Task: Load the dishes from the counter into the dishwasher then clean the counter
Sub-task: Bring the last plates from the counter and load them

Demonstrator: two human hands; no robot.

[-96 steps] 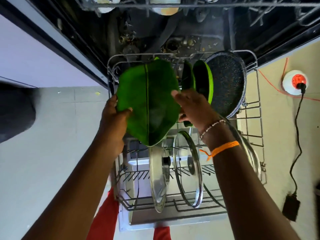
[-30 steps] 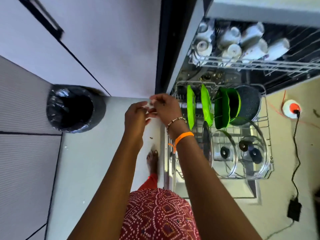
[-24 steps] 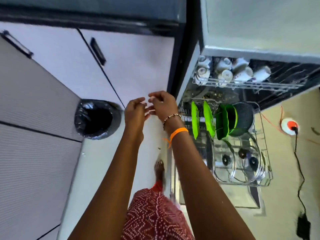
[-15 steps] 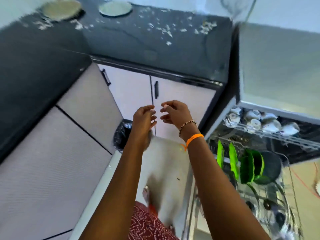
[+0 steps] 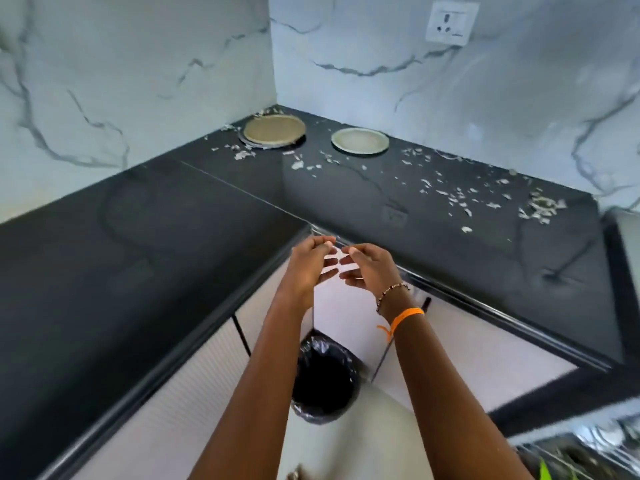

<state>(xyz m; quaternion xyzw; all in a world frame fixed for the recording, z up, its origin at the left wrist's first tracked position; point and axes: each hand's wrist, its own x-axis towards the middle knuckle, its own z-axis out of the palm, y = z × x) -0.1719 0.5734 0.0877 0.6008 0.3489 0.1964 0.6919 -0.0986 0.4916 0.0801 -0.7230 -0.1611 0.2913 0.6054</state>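
Two round metal plates lie at the far corner of the black L-shaped counter (image 5: 145, 258): a brass-coloured plate (image 5: 274, 130) on the left and a paler plate (image 5: 360, 141) to its right. Pale food scraps (image 5: 460, 197) are strewn over the counter's right arm. My left hand (image 5: 310, 263) and my right hand (image 5: 369, 266) hover side by side in front of the counter's inner corner, fingertips nearly touching, fingers curled and apart, holding nothing. A sliver of the dishwasher rack (image 5: 581, 455) with something green shows at the bottom right.
A bin with a black liner (image 5: 323, 379) stands on the floor below my arms, against the white cabinet doors (image 5: 349, 317). Marble walls back the counter, with a wall socket (image 5: 452, 22) at the upper right.
My view has swung up from the dishwasher's lower rack, where the green leaf-shaped plate now stands, to the counter corner. Both hands are empty and have stayed together in front of me.
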